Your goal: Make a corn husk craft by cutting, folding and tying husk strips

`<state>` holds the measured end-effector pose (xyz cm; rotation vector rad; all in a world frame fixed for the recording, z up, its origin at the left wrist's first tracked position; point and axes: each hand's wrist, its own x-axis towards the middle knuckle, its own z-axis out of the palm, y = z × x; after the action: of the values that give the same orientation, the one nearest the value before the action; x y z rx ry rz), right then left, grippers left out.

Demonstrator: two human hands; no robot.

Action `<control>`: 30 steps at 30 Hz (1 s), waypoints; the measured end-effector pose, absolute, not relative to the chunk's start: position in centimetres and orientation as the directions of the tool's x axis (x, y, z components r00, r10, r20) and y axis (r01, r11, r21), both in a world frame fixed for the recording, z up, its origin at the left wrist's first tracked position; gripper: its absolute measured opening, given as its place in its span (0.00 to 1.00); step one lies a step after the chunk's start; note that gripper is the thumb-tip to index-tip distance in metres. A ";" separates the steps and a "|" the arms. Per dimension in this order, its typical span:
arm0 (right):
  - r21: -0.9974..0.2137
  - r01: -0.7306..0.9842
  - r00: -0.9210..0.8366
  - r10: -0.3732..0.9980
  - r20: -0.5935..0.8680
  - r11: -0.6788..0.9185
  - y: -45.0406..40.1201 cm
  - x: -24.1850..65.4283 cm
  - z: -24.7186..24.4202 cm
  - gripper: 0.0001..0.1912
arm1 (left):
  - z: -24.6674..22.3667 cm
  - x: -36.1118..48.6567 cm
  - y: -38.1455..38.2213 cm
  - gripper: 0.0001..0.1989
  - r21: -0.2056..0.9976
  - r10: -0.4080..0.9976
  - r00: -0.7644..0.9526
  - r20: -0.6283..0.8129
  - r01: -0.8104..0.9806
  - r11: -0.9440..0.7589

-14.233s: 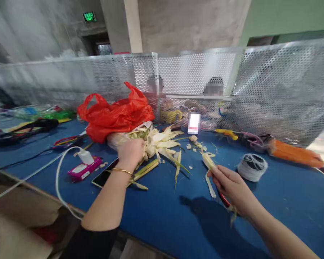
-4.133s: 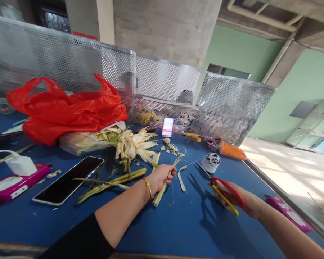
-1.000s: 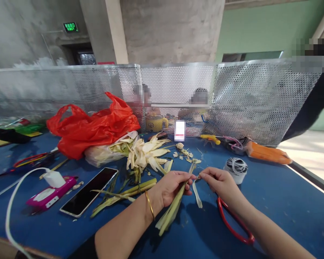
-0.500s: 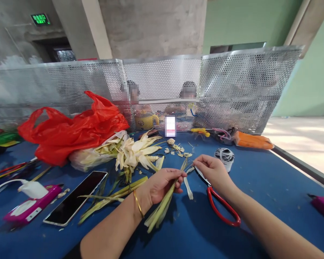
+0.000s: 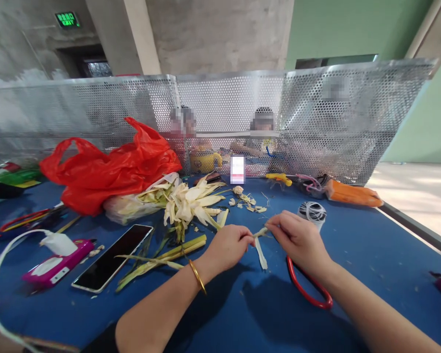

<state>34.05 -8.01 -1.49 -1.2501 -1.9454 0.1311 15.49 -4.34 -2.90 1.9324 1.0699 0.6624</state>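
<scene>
My left hand (image 5: 232,245), with a gold bangle at its wrist, is closed in a pinch on one end of a short pale green leaf strip (image 5: 260,232). The fingertips of my right hand (image 5: 292,236) are pinched at the strip's other end. Below the fingers a loose pale husk piece (image 5: 260,254) lies on the blue table. Red-handled scissors (image 5: 310,294) lie partly hidden under my right hand and forearm. Long green stalks (image 5: 169,257) lie left of my left hand, in front of a bunch of cream husks (image 5: 194,201).
A phone (image 5: 113,257), a purple power strip (image 5: 59,267) with a white plug, and a red plastic bag (image 5: 113,169) are at the left. A wire spool (image 5: 312,213) and an orange pouch (image 5: 353,194) lie at the right. People sit behind the perforated metal screen (image 5: 230,105).
My left hand has turned over, palm now downward. The long stalk bundle that hung below it no longer shows; a short strip spans both hands. The view has shifted slightly left.
</scene>
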 end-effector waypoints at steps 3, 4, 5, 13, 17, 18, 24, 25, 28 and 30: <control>-0.563 0.693 -0.185 0.866 0.465 0.450 -7.6 34.3 -1.3 0.12 | -2.5 15.3 -4.6 0.11 0.751 0.781 0.617 0.100 0.468 -0.466; -0.627 0.662 -0.159 0.895 0.417 0.410 -7.4 34.4 -1.4 0.12 | -2.4 15.3 -4.7 0.11 0.760 0.755 0.650 0.086 0.447 -0.471; -0.699 0.618 -0.131 0.924 0.360 0.360 -7.1 34.5 -1.4 0.13 | -2.4 15.2 -4.7 0.11 0.777 0.732 0.677 0.076 0.419 -0.469; -0.964 0.265 -0.075 0.996 -0.038 -0.017 -5.7 34.2 -3.4 0.20 | -1.8 15.3 -4.8 0.12 0.856 0.770 0.605 0.202 0.274 -0.439; -0.889 0.432 -0.099 0.988 0.120 0.151 -6.2 33.4 -4.1 0.17 | -1.9 15.1 -4.2 0.12 0.819 0.864 0.422 0.276 0.366 -0.441; -0.837 0.500 -0.112 0.975 0.193 0.223 -6.6 33.2 -4.0 0.16 | -2.1 15.1 -4.0 0.12 0.795 0.872 0.390 0.297 0.404 -0.452; -0.381 0.761 -0.336 0.822 0.460 0.525 -8.9 32.5 -2.6 0.12 | -3.5 14.9 -3.8 0.12 0.466 0.768 0.515 0.380 0.611 -0.640; -0.351 0.766 -0.359 0.812 0.461 0.538 -9.0 32.6 -2.4 0.13 | -3.7 14.9 -4.0 0.11 0.418 0.730 0.579 0.362 0.599 -0.683; -0.466 0.728 -0.328 0.853 0.406 0.502 -8.4 33.2 -2.0 0.13 | -3.6 15.0 -4.4 0.11 0.356 0.575 0.763 0.297 0.470 -0.808; -0.649 0.641 -0.257 0.911 0.322 0.410 -7.5 33.7 -2.2 0.14 | -3.1 15.0 -4.6 0.13 0.404 0.490 0.820 0.298 0.357 -0.842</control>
<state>33.73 -7.52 -2.15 -1.3158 -1.9969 0.5158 14.96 -4.57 -3.09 2.6714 0.6410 0.5652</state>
